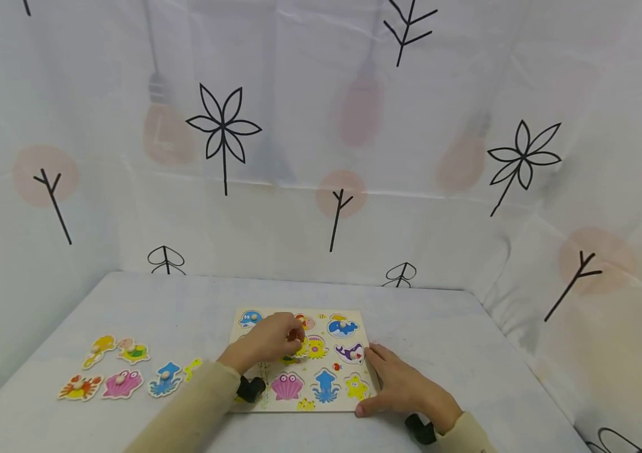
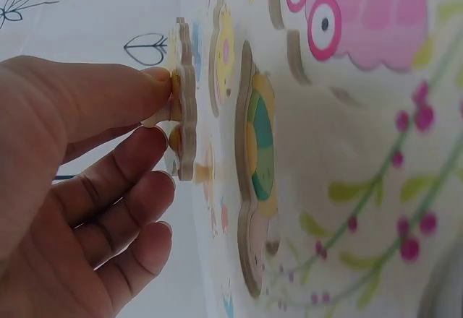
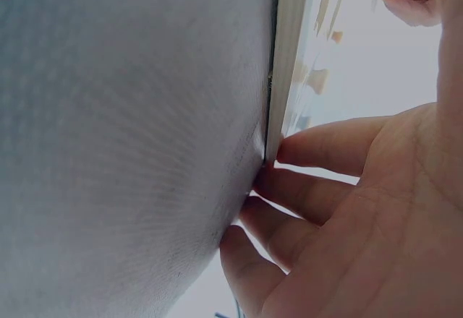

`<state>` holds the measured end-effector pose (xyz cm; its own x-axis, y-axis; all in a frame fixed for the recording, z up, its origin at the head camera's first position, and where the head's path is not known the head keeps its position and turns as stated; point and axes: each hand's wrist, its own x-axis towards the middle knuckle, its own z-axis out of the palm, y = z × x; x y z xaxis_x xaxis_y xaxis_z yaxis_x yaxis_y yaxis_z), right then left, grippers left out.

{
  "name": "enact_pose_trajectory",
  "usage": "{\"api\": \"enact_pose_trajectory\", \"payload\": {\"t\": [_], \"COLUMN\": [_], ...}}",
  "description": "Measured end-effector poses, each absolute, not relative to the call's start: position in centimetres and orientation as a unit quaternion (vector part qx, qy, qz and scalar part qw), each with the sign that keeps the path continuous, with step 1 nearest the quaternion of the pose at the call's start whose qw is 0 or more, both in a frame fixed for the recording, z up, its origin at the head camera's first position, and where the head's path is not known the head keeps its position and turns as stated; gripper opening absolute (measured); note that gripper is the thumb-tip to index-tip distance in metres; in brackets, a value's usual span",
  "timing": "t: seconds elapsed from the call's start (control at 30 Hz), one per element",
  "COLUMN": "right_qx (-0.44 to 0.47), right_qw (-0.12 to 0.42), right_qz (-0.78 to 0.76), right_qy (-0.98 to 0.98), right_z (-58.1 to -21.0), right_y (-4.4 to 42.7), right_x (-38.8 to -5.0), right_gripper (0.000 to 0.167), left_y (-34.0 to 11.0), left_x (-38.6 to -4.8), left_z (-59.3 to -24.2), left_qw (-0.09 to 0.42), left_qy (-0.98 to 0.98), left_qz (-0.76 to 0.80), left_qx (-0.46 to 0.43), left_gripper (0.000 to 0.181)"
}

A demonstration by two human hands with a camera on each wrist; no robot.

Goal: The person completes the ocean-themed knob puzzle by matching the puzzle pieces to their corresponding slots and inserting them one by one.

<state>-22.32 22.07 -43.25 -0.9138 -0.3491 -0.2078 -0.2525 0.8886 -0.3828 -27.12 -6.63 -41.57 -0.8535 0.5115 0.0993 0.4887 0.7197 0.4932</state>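
A wooden peg puzzle board (image 1: 258, 406) with sea-animal pictures lies flat on the table. My left hand (image 1: 272, 340) is over its middle, pinching a scallop-edged puzzle piece (image 2: 186, 101) by its knob between thumb and fingers. Seen edge-on in the left wrist view, the piece is held just off the board; its picture is mostly hidden, with some yellow showing. Close by are the turtle recess (image 2: 262, 152) and the pink shell recess (image 1: 288, 385). My right hand (image 1: 405, 387) rests at the board's right edge, its extended fingers (image 3: 333, 144) touching the edge and the tabletop.
Loose pieces lie left of the board: a yellow seahorse (image 1: 101, 349), a turtle (image 1: 132, 351), a crab (image 1: 80, 387), a pink shell (image 1: 122, 384), a blue squid (image 1: 165, 380) and a yellow piece (image 1: 192, 367) partly behind the left sleeve. A knobbed whale piece (image 1: 343, 326) sits in the board.
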Motion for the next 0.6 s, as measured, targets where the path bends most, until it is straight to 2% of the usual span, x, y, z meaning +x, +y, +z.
{"api": "enact_pose_trajectory", "payload": {"t": [0.23, 0.6], "right_qx": [-0.157, -0.160], "right_qw": [0.138, 0.141], "right_qz": [-0.174, -0.180], "right_qy": [0.962, 0.960], "right_z": [-43.3, -43.3], "right_y": [22.1, 22.2], "right_x": [-22.3, -22.5], "right_gripper": [0.121, 0.120], "left_y": [-5.1, -3.7], "left_x": [-27.7, -28.1], "left_z": [-42.0, -42.8], "left_qw": [0.020, 0.053], "left_qy": [0.932, 0.937], "left_qz": [0.229, 0.243], "left_qx": [0.281, 0.246], "left_gripper": [0.007, 0.011]}}
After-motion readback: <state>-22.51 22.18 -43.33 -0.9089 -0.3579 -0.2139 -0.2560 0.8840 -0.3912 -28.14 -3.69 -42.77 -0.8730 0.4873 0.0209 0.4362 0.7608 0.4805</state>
